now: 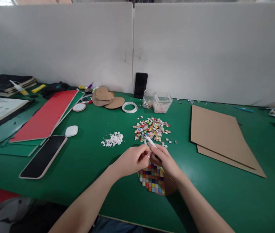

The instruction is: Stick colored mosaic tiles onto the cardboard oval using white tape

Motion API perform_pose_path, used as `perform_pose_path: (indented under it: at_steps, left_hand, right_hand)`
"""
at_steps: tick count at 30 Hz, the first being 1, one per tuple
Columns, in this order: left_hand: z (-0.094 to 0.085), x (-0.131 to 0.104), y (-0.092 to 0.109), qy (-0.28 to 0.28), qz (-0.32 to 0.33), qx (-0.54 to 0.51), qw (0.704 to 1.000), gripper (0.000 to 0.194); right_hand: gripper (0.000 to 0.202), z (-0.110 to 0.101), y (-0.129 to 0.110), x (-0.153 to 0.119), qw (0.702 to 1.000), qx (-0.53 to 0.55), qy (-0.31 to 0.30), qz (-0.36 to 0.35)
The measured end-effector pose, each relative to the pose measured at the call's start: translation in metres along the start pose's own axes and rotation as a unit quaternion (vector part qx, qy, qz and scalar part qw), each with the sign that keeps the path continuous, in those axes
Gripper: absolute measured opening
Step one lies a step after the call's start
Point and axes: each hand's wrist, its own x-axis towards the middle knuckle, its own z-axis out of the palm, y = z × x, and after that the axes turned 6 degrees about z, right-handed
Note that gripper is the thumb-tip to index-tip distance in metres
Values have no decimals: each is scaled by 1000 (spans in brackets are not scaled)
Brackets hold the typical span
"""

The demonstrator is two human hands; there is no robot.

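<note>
Above a round cardboard piece [170, 185] partly covered with coloured mosaic tiles [153, 181], my two hands meet. My right hand [164, 158] is closed round a white tool [151, 141], which looks like tweezers and points up and left. My left hand [137, 159] is pinched close beside it; what its fingertips hold, if anything, is too small to make out. Just beyond the hands lies a pile of loose coloured tiles [152, 127]. White scraps [113, 139] form a smaller heap to the left. The hands hide the upper part of the tiled piece.
Behind the tile pile stand two clear containers [149, 98] [162, 103] and an upright black phone [141, 84]. Cardboard sheets [217, 139] lie at the right. A tape roll [129, 107], cardboard discs [115, 102], a red board [47, 116] and another phone [43, 157] are on the left.
</note>
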Motion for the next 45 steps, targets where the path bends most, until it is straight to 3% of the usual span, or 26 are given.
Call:
perform_pose_path:
  at_steps: [7, 18, 25, 28, 33, 39, 42, 45]
  left_hand:
    - [-2, 0, 1, 2, -10, -3, 1000, 12]
    - [-3, -2, -2, 8, -6, -58, 998, 14]
    - [-5, -1, -4, 31, 1, -71, 997, 16]
    - [-9, -1, -6, 75, -2, -63, 995, 14]
    - [-26, 0, -13, 162, -54, 23, 985, 21]
    - [-51, -2, -32, 174, -203, 214, 940, 15]
    - [-59, -6, -42, 161, -252, 232, 926, 14]
    - [-63, -8, -49, 176, -259, 198, 929, 5]
  right_hand:
    - [36, 1, -2, 0, 998, 46, -17, 28]
    - [43, 0, 5, 2, 994, 81, -76, -7]
    - [46, 3, 0, 2, 996, 60, -59, -38]
    - [46, 5, -4, 0, 997, 47, -46, -42]
    - [39, 5, -8, -3, 999, 27, -30, -15]
    - [26, 1, -5, -3, 999, 7, -4, -33]
    - [22, 2, -4, -3, 997, -41, 26, -52]
    - [24, 5, -5, -2, 993, -85, 57, -65]
